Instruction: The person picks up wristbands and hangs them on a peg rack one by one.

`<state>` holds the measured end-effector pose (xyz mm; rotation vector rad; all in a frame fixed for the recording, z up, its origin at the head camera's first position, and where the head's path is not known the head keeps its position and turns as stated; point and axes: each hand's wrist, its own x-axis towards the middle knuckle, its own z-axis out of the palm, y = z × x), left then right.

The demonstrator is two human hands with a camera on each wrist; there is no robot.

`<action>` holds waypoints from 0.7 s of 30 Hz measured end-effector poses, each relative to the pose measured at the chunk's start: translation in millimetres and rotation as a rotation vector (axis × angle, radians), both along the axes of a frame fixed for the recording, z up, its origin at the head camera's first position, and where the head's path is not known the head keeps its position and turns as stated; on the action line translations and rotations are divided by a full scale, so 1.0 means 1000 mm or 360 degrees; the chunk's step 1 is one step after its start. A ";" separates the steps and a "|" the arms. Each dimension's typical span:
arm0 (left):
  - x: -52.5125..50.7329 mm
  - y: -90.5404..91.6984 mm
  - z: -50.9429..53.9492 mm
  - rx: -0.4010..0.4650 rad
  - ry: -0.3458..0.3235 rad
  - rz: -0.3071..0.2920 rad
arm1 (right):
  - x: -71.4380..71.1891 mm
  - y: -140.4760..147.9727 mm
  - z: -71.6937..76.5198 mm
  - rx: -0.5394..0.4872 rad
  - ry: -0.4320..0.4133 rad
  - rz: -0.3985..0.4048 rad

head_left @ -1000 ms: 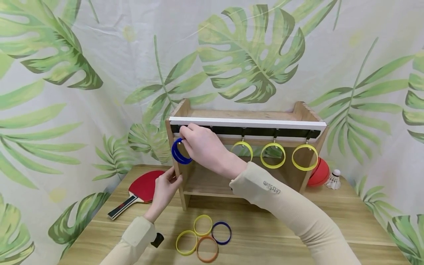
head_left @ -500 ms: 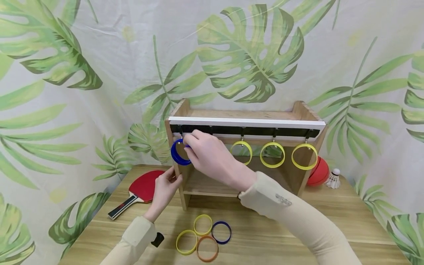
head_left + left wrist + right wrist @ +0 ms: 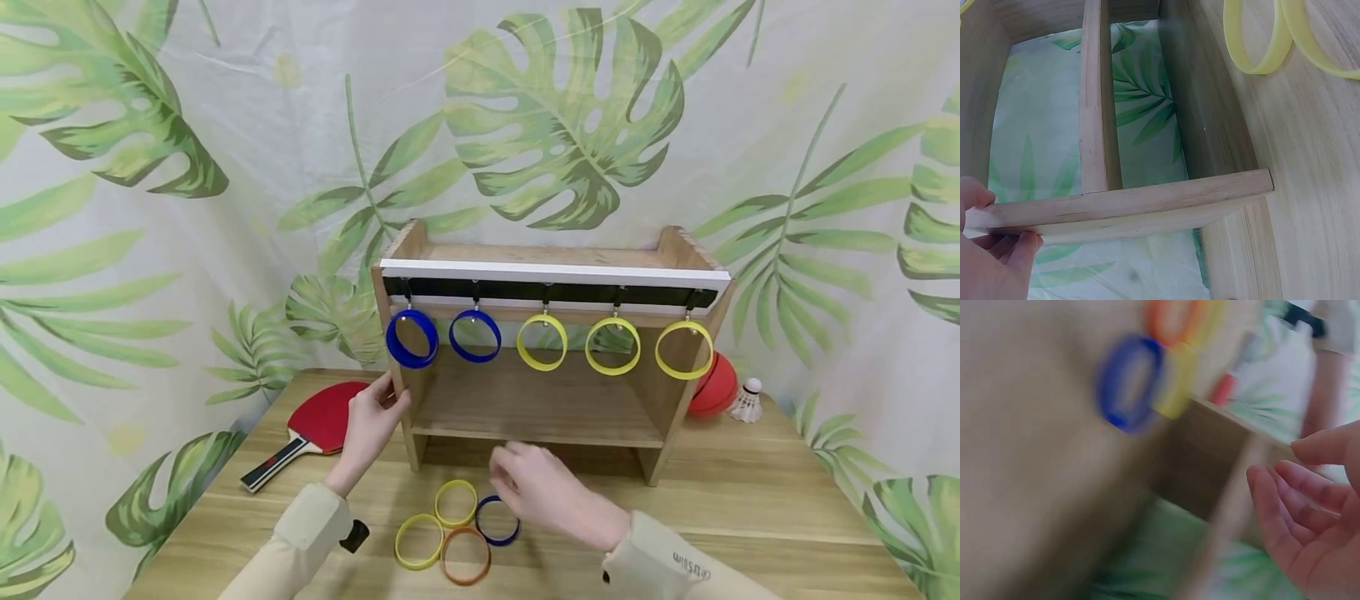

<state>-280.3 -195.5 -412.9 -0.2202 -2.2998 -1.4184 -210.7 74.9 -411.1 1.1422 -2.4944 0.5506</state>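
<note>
My left hand (image 3: pixel 369 427) grips the left side panel of the wooden shelf (image 3: pixel 540 408); in the left wrist view its thumb and fingers (image 3: pixel 1025 247) pinch the panel's edge. Above the table, beside the blue ring (image 3: pixel 498 540), my right hand (image 3: pixel 543 492) holds nothing, its fingers loosely bent. Two yellow rings (image 3: pixel 419 567) and an orange ring (image 3: pixel 466 582) lie next to that blue one. From the rack's hooks hang blue rings (image 3: pixel 412 363) at the far left, a blue ring (image 3: pixel 476 360) beside them, and yellow rings (image 3: pixel 542 367) on the other three hooks.
A red table tennis paddle (image 3: pixel 327 417) lies left of the shelf. Right of it are a red ball (image 3: pixel 714 387) and a shuttlecock (image 3: pixel 747 402). A leaf-patterned cloth (image 3: pixel 315 150) hangs behind the wooden table (image 3: pixel 720 492).
My right hand has come away from the hanging blue rings and moved down over the table, uncovering the second hook's blue ring. The left hand has kept its hold on the panel.
</note>
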 end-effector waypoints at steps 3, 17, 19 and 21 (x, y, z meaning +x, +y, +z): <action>0.000 -0.001 -0.001 -0.0010 -0.0007 0.0016 | -0.001 0.010 -0.033 0.0013 -0.0217 -0.0042; -0.002 0.000 -0.002 -0.0003 0.0004 0.0028 | -0.014 0.023 -0.081 -0.0010 -0.0587 -0.0184; -0.001 0.000 -0.002 0.0000 0.0011 0.0021 | -0.015 0.022 -0.082 -0.0020 -0.0618 -0.0194; -0.001 0.000 -0.001 0.0003 0.0019 0.0013 | -0.015 0.021 -0.082 -0.0021 -0.0640 -0.0210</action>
